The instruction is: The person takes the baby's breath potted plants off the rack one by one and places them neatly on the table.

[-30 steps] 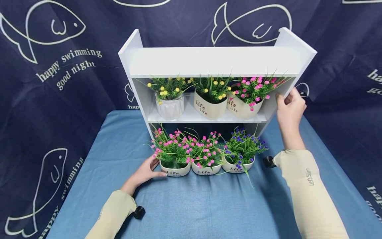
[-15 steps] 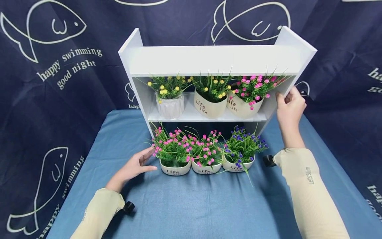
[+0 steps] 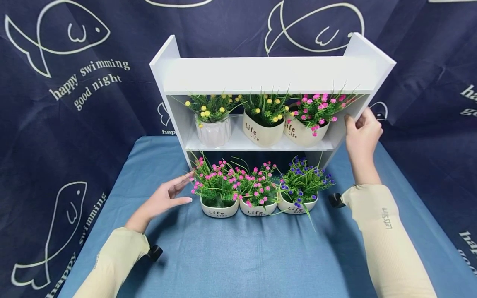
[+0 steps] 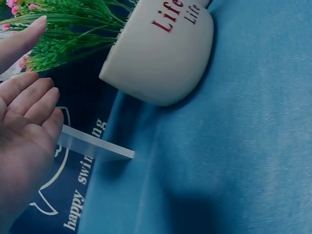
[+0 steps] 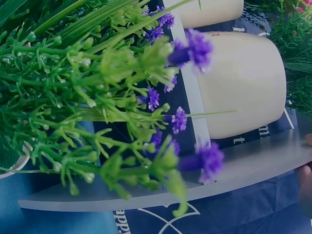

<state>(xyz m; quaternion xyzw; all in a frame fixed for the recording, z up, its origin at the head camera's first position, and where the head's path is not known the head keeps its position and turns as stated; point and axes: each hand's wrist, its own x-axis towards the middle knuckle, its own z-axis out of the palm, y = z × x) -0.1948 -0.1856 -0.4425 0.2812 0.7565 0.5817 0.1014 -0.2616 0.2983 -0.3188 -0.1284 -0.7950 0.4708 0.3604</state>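
A white shelf unit [image 3: 261,74] stands on the table. My right hand [image 3: 363,134] pinches its right side panel, thumb inside and fingers outside; the right wrist view shows only a bit of that hand at its right edge. My left hand [image 3: 162,200], fingers extended, is beside the left pink-flowered pot [image 3: 220,210], apart from its wall; its fingertips lie near the leaves and the shelf's left panel. The left wrist view shows the bare palm and the cream pot [image 4: 161,53] lettered "Life". In the same row are another pink-flowered pot [image 3: 257,210] and a purple-flowered pot [image 3: 297,207].
On the middle board stand a white ribbed pot [image 3: 213,133] with yellow flowers, a yellow-flowered cream pot [image 3: 261,131] and a pink-flowered cream pot [image 3: 305,134]. A blue cloth [image 3: 238,260] covers the table. A dark curtain [image 3: 231,25] with fish drawings hangs behind.
My left hand has let go of the left pink-flowered pot and drawn back to the left. The right hand stays on the shelf panel. The pots have not moved.
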